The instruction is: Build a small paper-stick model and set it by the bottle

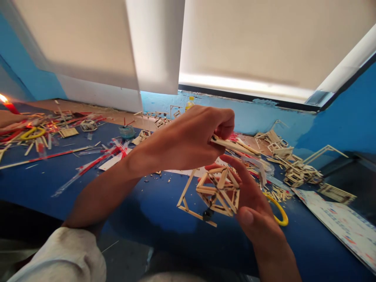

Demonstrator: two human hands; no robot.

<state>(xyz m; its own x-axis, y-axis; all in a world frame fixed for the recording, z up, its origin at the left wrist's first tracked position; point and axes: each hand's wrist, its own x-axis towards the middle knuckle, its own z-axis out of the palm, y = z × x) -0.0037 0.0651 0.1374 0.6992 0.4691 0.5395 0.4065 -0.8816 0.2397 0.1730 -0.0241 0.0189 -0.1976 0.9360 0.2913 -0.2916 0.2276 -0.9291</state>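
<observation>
My left hand (188,141) is raised over the blue table (152,211), its fingers pinched on a few thin wooden sticks (235,146) that point to the right. Just below it, my right hand (252,203) cradles a small lattice model made of wooden sticks (216,192), thumb at its lower right corner and fingers behind it. A small dark piece hangs at the bottom of the model. The stick tips in my left hand lie just above the model.
Yellow-handled scissors (279,213) lie behind my right hand. Stick frames and offcuts (293,168) pile up at the right, red and white strips (96,156) at the left. A lit candle (7,103) burns at the far left. A printed sheet (337,223) lies at the right edge.
</observation>
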